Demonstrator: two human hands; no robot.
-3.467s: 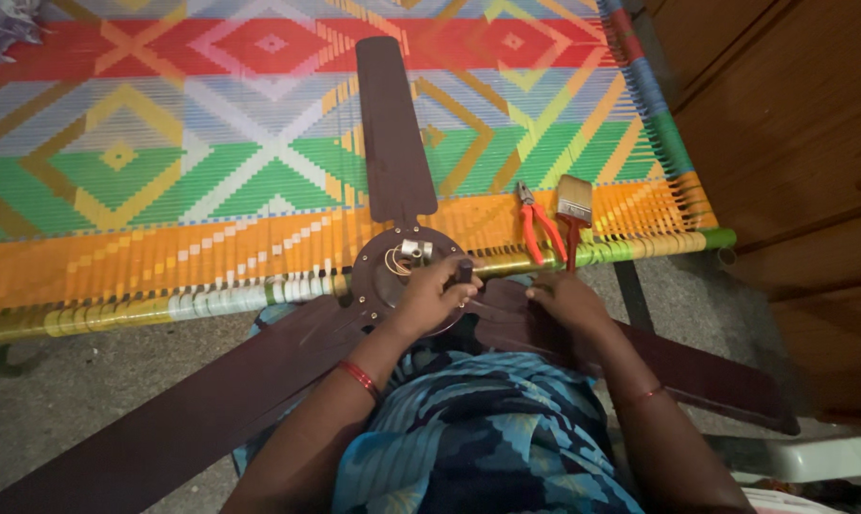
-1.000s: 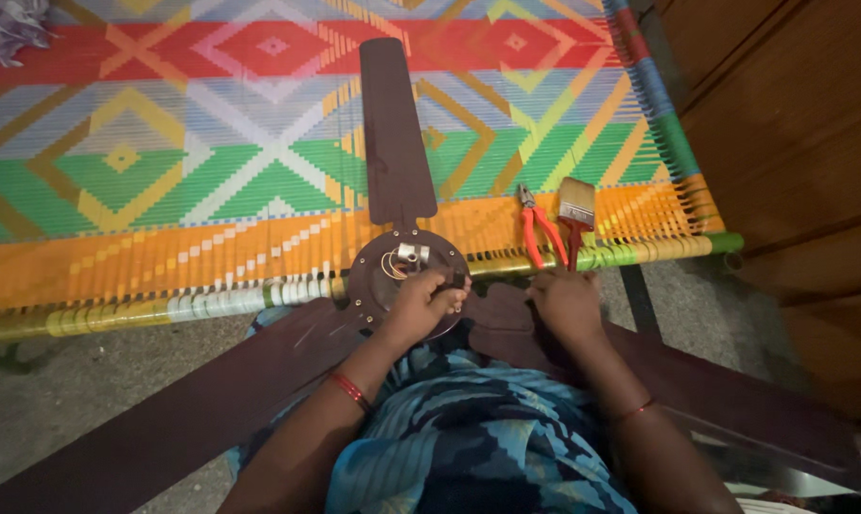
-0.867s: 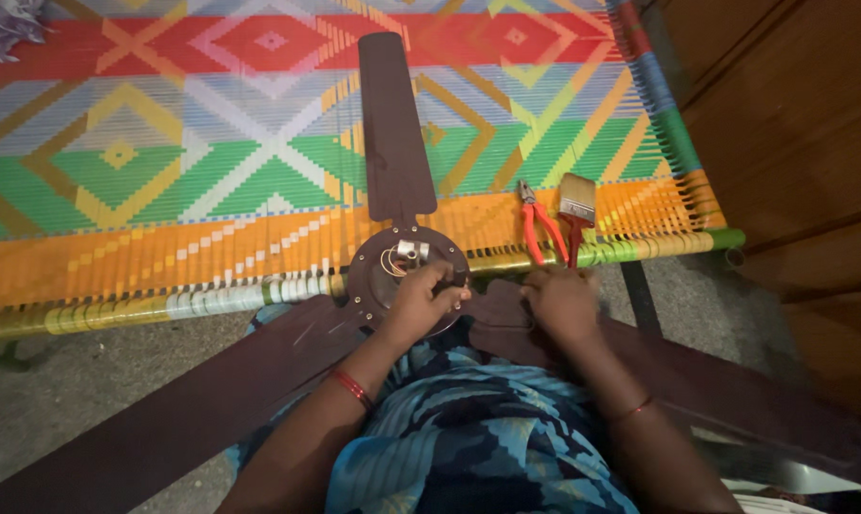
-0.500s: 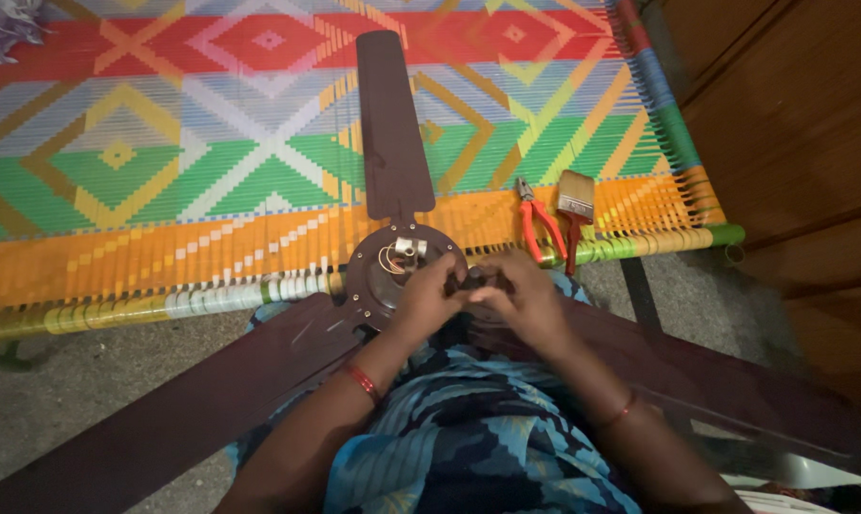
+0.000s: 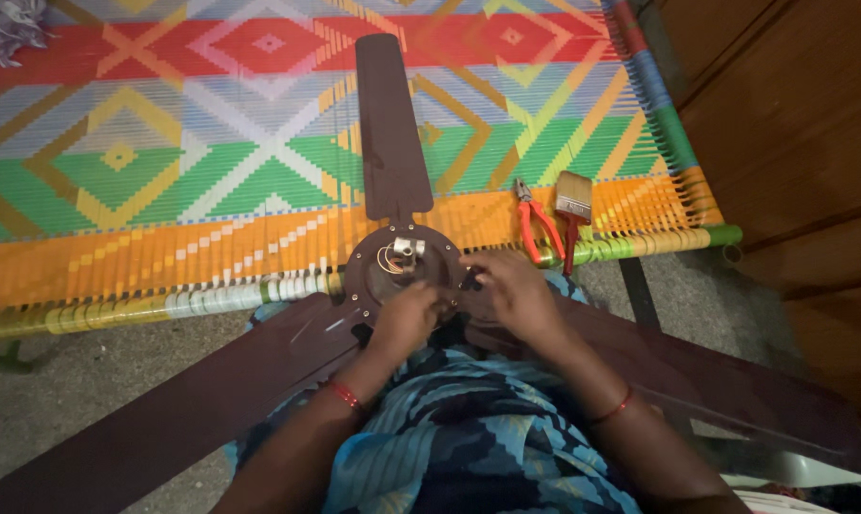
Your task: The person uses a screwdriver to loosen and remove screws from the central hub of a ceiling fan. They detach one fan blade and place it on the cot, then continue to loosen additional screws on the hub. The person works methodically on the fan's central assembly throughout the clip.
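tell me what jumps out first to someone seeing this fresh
A dark brown ceiling fan lies across the person's lap, one blade up on a bright woven cot, two spreading low to either side. Both hands meet at its round hub: the left hand on the near rim, the right hand on the right edge. Right of the hub, red pliers and a paintbrush lie on the cot's orange edge.

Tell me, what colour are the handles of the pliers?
Red, on the pliers; the head view shows it.
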